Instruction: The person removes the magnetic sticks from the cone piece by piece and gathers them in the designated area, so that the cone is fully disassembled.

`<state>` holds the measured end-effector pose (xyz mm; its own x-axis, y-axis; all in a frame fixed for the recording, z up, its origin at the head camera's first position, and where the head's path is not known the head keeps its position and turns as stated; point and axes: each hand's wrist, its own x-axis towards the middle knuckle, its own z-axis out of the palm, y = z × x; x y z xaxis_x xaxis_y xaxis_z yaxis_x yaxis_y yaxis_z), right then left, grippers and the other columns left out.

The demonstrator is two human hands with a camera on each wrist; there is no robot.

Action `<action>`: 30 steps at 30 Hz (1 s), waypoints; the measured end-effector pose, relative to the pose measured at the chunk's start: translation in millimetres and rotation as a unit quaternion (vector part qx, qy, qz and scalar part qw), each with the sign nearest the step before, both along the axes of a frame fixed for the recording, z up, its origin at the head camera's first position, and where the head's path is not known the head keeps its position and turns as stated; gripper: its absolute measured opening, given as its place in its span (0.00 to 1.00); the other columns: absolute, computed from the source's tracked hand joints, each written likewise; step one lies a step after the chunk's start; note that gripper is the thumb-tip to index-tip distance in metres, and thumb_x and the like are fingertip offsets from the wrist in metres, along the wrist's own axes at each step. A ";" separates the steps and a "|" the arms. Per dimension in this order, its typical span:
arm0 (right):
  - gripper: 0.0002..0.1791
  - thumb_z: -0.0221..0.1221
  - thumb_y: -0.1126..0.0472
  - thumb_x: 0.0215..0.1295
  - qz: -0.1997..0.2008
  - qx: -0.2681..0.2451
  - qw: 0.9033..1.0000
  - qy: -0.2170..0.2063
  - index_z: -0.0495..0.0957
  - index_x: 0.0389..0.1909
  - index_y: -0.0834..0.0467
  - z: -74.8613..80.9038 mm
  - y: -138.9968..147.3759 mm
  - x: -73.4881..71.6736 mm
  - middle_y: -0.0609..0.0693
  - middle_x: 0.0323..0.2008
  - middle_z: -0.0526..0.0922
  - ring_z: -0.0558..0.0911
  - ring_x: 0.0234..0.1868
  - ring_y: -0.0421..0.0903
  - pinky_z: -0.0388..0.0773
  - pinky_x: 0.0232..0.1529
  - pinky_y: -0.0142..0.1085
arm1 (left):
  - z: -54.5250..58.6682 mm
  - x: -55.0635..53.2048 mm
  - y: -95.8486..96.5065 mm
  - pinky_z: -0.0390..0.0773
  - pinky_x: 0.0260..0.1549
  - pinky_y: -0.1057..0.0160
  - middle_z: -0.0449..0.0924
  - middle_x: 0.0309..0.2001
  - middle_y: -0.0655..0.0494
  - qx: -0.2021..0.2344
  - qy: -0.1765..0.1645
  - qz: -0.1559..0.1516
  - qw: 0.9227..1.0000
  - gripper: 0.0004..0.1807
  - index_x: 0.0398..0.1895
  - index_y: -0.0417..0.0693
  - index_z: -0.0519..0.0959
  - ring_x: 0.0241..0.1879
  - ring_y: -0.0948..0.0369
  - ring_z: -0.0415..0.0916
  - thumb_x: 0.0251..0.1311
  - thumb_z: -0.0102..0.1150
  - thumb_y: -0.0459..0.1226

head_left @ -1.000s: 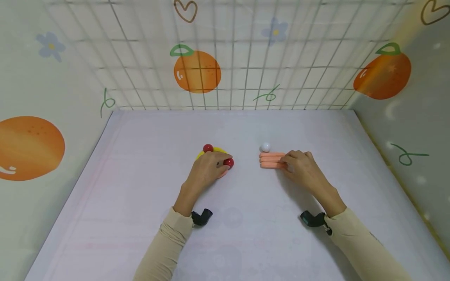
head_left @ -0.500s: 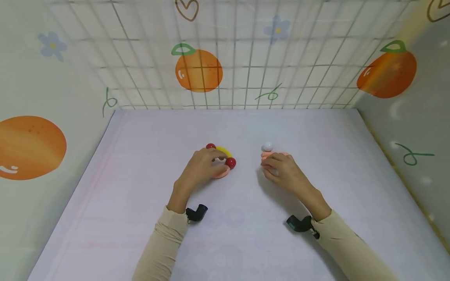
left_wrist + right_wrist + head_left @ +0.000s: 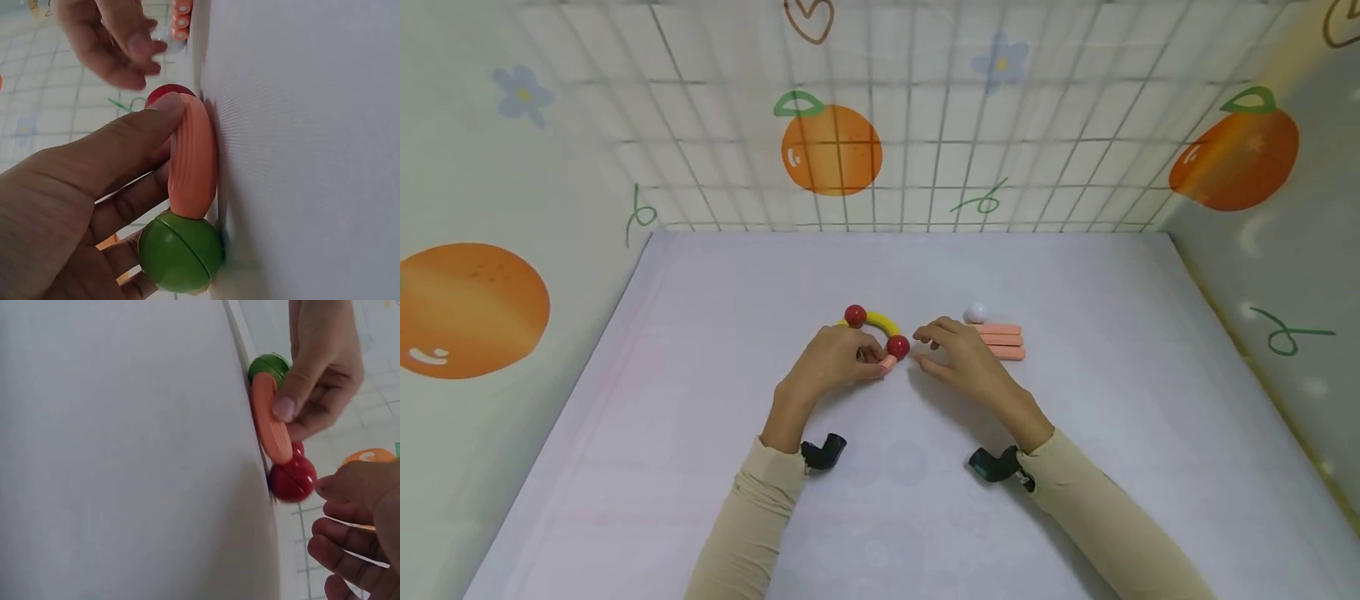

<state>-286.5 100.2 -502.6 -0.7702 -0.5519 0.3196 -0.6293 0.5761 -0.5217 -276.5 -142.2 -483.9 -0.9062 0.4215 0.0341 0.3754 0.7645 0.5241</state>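
Observation:
A ring of curved toy sticks and balls lies on the table. My left hand [image 3: 835, 360] pinches its curved peach stick [image 3: 197, 159], thumb on the near side and fingers behind. That stick runs between a green ball [image 3: 181, 252] and a red ball [image 3: 898, 347]. Farther back, a curved yellow stick [image 3: 883, 322] joins this red ball to a second red ball [image 3: 855, 316]. In the head view my left hand hides the green ball. My right hand [image 3: 958, 354] holds nothing; its fingers are loosely bent, the thumb close by the nearer red ball in the right wrist view.
Straight peach sticks [image 3: 1006, 342] lie side by side to the right, just behind my right hand. A white ball [image 3: 976, 313] sits at their far left end. A patterned curtain over a wire grid [image 3: 917, 167] stands along the table's back edge.
My right hand has moved left, from the straight peach sticks to beside the ring. My left fingers have shifted from the nearer red ball to the curved peach stick.

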 end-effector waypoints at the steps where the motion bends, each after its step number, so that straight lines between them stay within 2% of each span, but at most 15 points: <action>1: 0.15 0.66 0.62 0.64 -0.001 0.003 1.000 -0.006 0.81 0.51 0.60 0.1 -4.4 -1.4 0.51 0.47 0.81 0.80 0.45 0.50 0.77 0.46 0.42 | 0.1 0.4 0.0 0.73 0.34 0.61 0.81 0.27 0.69 0.001 0.001 -0.001 1.000 0.07 0.32 0.55 0.88 0.30 0.63 0.74 0.58 0.72 0.46; 6: 0.18 0.66 0.58 0.65 -0.005 0.024 0.999 -0.021 0.80 0.54 0.58 -0.9 -20.3 -8.4 0.51 0.50 0.80 0.80 0.47 0.49 0.74 0.48 0.47 | 0.9 1.4 0.3 0.73 0.34 0.61 0.81 0.27 0.69 0.012 -0.002 -0.001 1.000 0.07 0.32 0.54 0.88 0.30 0.63 0.74 0.60 0.71 0.46; 11: 0.19 0.67 0.56 0.66 0.005 0.038 0.998 -0.045 0.79 0.55 0.58 -2.6 -24.7 -13.8 0.51 0.50 0.79 0.77 0.51 0.49 0.72 0.52 0.50 | 0.9 1.2 1.6 0.75 0.34 0.62 0.82 0.27 0.69 0.014 -0.002 -0.007 1.000 0.08 0.32 0.53 0.88 0.30 0.65 0.75 0.60 0.71 0.46; 17: 0.18 0.67 0.57 0.65 0.023 0.046 0.997 -0.058 0.79 0.53 0.59 -5.1 -25.3 -19.3 0.51 0.48 0.78 0.76 0.49 0.48 0.74 0.53 0.45 | 2.1 0.8 2.2 0.74 0.35 0.61 0.82 0.27 0.69 0.009 0.001 -0.011 1.000 0.07 0.33 0.53 0.88 0.30 0.65 0.75 0.59 0.72 0.46; 23: 0.18 0.66 0.58 0.61 0.030 0.053 0.997 -0.043 0.82 0.49 0.61 -4.8 -26.7 -20.7 0.51 0.44 0.77 0.74 0.45 0.48 0.72 0.48 0.42 | 1.5 1.1 2.1 0.74 0.34 0.62 0.83 0.28 0.69 0.004 0.001 -0.014 1.000 0.07 0.33 0.53 0.88 0.30 0.65 0.74 0.57 0.73 0.44; 26: 0.18 0.67 0.57 0.59 0.017 0.060 0.998 -0.030 0.83 0.49 0.60 -4.5 -25.9 -19.3 0.51 0.44 0.78 0.74 0.45 0.49 0.72 0.47 0.42 | 0.2 1.0 3.0 0.75 0.34 0.62 0.83 0.29 0.68 0.007 0.000 -0.016 1.000 0.07 0.33 0.53 0.88 0.30 0.65 0.75 0.58 0.73 0.44; 30: 0.18 0.67 0.58 0.58 -0.018 0.056 0.998 0.009 0.83 0.47 0.62 -4.2 -23.2 -18.9 0.53 0.43 0.78 0.74 0.44 0.50 0.72 0.45 0.42 | -0.1 1.3 3.0 0.74 0.35 0.62 0.83 0.29 0.69 0.007 -0.004 -0.015 1.000 0.06 0.33 0.54 0.88 0.30 0.65 0.75 0.59 0.72 0.45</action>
<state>-305.4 76.9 -506.8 -0.7847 -0.5572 0.2717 -0.6161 0.6522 -0.4417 -275.2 -139.2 -483.9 -0.8931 0.4487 0.0329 0.3943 0.7454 0.5375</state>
